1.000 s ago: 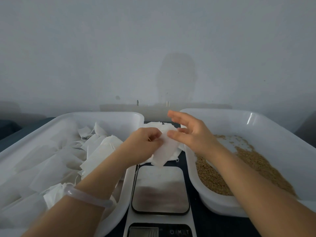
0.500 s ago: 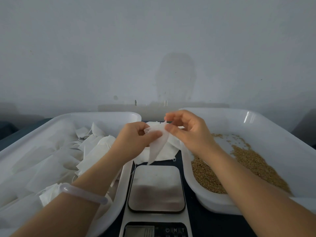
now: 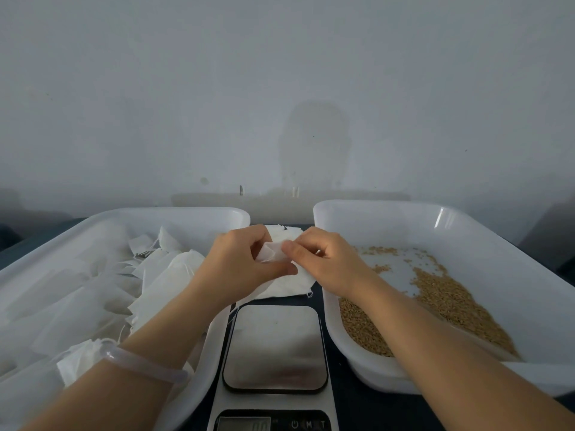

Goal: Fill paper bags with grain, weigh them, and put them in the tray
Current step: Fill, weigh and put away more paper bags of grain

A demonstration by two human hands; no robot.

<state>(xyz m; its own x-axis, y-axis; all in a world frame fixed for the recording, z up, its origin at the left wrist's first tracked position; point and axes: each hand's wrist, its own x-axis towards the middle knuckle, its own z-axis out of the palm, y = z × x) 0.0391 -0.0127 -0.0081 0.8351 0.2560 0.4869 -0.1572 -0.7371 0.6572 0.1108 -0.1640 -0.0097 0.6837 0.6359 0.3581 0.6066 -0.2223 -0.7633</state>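
Head view: both hands meet above the far end of the scale (image 3: 275,346). The left hand (image 3: 239,262) has its grip pinched on a small white bag (image 3: 270,255), thumb below and fingers curled over the top. The right hand (image 3: 326,259) pinches the same bag from the other side. The bag is in the air, just over a pile (image 3: 289,284) of flat bags lying on the dark counter (image 3: 357,409) between two white trays. The left tray (image 3: 174,210) holds a heap (image 3: 102,293) of white bags. The right tray (image 3: 389,222) holds loose grain (image 3: 445,300), mostly toward its near side. A clear bangle (image 3: 140,362) circles the left wrist.
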